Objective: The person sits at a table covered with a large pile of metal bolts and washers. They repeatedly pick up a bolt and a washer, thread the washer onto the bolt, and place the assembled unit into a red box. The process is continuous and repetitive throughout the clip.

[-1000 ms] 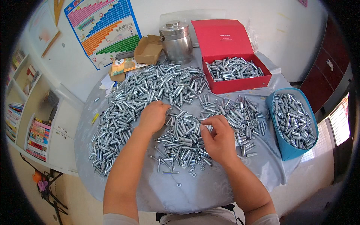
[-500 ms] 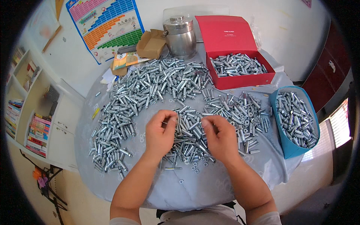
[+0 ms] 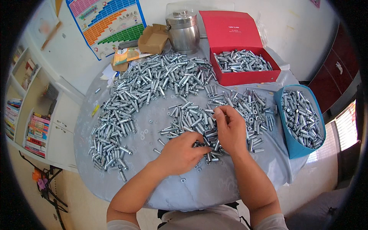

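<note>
A loose heap of silvery metal bolts (image 3: 188, 117) with sleeves lies in the middle of the table, before me. My left hand (image 3: 181, 153) is low at the heap's near side, its thumb and fingers curled around a bolt (image 3: 198, 144) among the others. Higher and to the right, my right hand (image 3: 232, 128) is over the heap with thumb and forefinger pinched together. Whatever sits in that pinch is too small to make out. A few small nuts (image 3: 183, 180) lie on the tablecloth near my left wrist.
A large bank of bolts (image 3: 153, 82) curves around the left and back. Bolts fill a red box (image 3: 249, 78) at the back right and a teal fabric bin (image 3: 303, 152) at the right. Behind stand a steel pot (image 3: 183, 36) and an opened cardboard box (image 3: 153, 45).
My left hand has moved right and nearer to me, down into the heap. My right hand has risen slightly away from me. The view has shifted a little.
</note>
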Motion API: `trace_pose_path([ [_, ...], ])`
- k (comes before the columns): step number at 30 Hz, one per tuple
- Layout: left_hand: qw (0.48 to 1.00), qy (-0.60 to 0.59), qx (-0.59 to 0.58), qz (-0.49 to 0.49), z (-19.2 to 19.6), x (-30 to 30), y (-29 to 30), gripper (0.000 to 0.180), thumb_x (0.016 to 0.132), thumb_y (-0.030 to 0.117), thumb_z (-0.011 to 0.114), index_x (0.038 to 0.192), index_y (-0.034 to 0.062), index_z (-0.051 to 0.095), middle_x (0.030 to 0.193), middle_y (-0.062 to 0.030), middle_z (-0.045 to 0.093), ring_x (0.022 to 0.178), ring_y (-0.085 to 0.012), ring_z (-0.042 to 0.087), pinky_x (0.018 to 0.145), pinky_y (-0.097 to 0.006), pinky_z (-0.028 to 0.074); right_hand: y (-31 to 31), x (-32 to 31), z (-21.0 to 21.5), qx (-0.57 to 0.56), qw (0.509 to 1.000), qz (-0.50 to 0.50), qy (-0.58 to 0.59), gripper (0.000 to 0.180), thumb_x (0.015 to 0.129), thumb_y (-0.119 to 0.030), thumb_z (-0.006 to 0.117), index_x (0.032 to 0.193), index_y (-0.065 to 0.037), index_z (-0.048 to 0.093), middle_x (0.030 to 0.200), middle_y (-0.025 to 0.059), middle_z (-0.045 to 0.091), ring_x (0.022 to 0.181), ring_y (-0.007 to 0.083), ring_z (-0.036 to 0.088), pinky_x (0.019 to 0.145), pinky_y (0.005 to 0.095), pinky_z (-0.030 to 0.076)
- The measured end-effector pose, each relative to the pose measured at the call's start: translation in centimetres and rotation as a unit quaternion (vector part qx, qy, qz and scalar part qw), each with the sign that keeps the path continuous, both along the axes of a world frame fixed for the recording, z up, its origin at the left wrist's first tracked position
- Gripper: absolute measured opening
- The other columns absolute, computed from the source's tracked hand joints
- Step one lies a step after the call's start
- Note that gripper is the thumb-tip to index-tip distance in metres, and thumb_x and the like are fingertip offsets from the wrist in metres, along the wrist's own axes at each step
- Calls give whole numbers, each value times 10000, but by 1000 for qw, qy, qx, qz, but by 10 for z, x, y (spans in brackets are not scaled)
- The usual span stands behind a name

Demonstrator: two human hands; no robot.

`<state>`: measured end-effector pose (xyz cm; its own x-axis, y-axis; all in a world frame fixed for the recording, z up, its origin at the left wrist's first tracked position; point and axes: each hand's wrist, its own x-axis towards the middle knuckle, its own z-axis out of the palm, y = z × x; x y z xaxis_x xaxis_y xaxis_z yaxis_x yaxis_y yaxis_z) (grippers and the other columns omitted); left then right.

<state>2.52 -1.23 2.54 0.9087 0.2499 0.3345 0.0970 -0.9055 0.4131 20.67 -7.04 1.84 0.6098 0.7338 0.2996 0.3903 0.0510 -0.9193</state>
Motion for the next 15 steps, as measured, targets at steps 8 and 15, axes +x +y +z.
trace_pose_path([
  [8,995,-54,-46,68,-11,3,-6,266,770,109,758,1035,102,731,974,-66,608,841,-217,610,711,-319,505,-1,1,-2,17,1000,9,14,192,957,-169,640,971,19,675,788,116,663,629,154,590,588,297,476],
  [15,827,-218,-505,117,9,0,13,228,901,18,677,1125,-2,633,1024,-96,682,811,-124,658,715,-250,545,-5,-11,3,16,995,75,67,230,973,-208,633,949,16,677,720,64,644,623,106,547,574,275,451],
])
